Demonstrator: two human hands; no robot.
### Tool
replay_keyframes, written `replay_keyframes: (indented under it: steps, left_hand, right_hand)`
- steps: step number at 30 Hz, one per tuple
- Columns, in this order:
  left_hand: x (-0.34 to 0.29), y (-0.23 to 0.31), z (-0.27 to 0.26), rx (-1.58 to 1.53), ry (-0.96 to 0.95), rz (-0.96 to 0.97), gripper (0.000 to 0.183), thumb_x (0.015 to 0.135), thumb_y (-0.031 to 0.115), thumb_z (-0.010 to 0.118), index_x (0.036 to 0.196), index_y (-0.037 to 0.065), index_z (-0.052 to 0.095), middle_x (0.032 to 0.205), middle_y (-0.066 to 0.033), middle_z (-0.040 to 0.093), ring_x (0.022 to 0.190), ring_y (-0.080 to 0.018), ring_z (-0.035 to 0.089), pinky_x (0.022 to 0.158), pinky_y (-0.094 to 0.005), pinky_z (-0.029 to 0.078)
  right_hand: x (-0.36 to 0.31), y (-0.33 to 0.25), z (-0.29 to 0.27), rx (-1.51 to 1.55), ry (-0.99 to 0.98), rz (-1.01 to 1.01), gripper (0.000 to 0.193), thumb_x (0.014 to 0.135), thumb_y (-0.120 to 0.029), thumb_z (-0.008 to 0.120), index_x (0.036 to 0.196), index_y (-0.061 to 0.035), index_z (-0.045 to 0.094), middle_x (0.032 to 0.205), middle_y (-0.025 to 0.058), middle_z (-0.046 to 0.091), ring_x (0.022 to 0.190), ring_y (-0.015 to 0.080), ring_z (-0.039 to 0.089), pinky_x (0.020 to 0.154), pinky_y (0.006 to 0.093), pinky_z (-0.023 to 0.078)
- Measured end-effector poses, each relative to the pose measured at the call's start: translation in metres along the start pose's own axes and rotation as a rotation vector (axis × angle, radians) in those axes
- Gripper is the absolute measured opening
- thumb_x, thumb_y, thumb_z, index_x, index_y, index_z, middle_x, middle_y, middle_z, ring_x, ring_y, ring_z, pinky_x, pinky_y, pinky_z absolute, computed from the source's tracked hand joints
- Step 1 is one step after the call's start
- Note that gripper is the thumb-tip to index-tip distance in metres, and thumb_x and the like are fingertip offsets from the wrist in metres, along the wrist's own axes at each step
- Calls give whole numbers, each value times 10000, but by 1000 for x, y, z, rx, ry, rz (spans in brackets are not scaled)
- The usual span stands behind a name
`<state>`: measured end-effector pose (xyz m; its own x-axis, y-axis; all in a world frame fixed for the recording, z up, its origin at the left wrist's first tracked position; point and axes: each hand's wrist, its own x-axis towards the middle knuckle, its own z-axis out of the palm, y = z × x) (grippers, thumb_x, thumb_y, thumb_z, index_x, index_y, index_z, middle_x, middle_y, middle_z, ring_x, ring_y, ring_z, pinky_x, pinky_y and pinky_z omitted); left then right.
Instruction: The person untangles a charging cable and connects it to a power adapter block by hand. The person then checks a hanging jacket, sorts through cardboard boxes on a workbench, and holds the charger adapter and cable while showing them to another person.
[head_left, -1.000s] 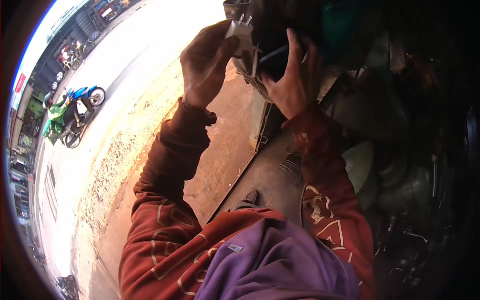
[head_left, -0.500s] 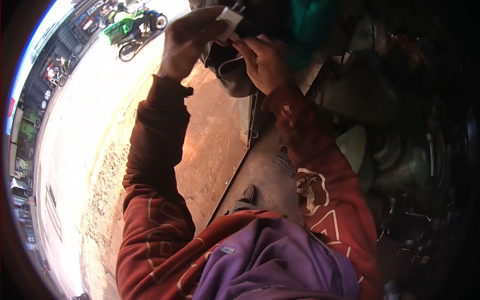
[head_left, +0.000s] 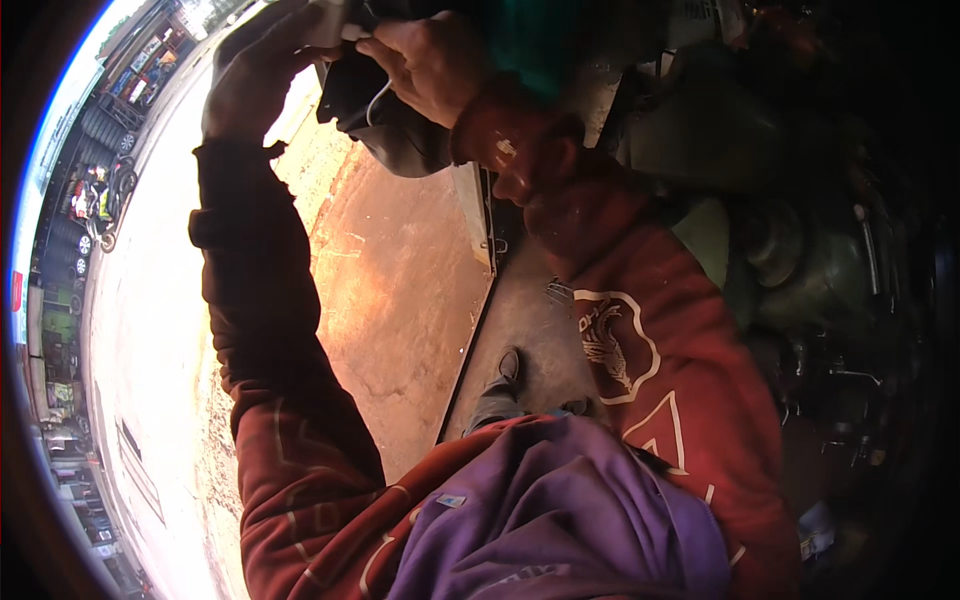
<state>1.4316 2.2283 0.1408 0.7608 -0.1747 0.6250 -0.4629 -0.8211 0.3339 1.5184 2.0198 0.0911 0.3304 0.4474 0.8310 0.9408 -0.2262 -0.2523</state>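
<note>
White block: at the top edge, partly cut off, in the left hand point(head_left: 262, 75) – a pale white block point(head_left: 330, 20), just left of the other fingers.
Left fingers: bent round the block, though dark and blurred.
Right fingers: the right hand point(head_left: 435, 68) has thumb and forefinger narrowed on a small white connector point(head_left: 353, 32), which they partly cover.
White cable: one thin white cable point(head_left: 375, 103), curving below the right hand, against the bag.
Dark bag: one rounded grey-black bag point(head_left: 405, 150) under the hands; contents cannot be told.
Green cloth: teal-green, at the top point(head_left: 530, 45), right of the right hand.
Shadowed side: greenish machinery point(head_left: 705, 145) past the right sleeve point(head_left: 650, 270).
Floor: one shoe point(head_left: 510, 363) clearly seen – another dark tip beside it.
Roadside: parked motorcycle point(head_left: 102, 205) near stacked tyres point(head_left: 103, 128), across a glaring road point(head_left: 150, 290).
</note>
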Motion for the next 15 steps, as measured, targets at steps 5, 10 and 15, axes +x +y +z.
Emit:
replay_keyframes:
  steps: [5,10,15]
  left_hand:
    - [-7,8,27,-518,-19,-173,281,899,44,567,1154,-67,608,1107,-108,643,1067,-198,608,927,-312,481]
    - [8,50,23,-790,4,-253,248,910,121,578,1095,-40,614,1009,-88,643,936,-160,616,814,-283,508]
    - [11,38,23,-838,179,-194,214,899,182,623,1028,11,636,933,-67,650,821,-142,623,713,-274,520]
  right_hand:
    - [-7,-1,-8,11,208,-159,301,901,-291,629,722,-50,651,560,120,609,512,290,623,534,394,492]
    - [10,-18,-25,570,-61,259,319,942,-251,553,850,17,700,663,188,638,638,214,657,630,344,500]
    - [19,-17,-17,646,-56,183,316,940,-220,568,774,27,673,692,168,649,589,183,609,557,349,465]
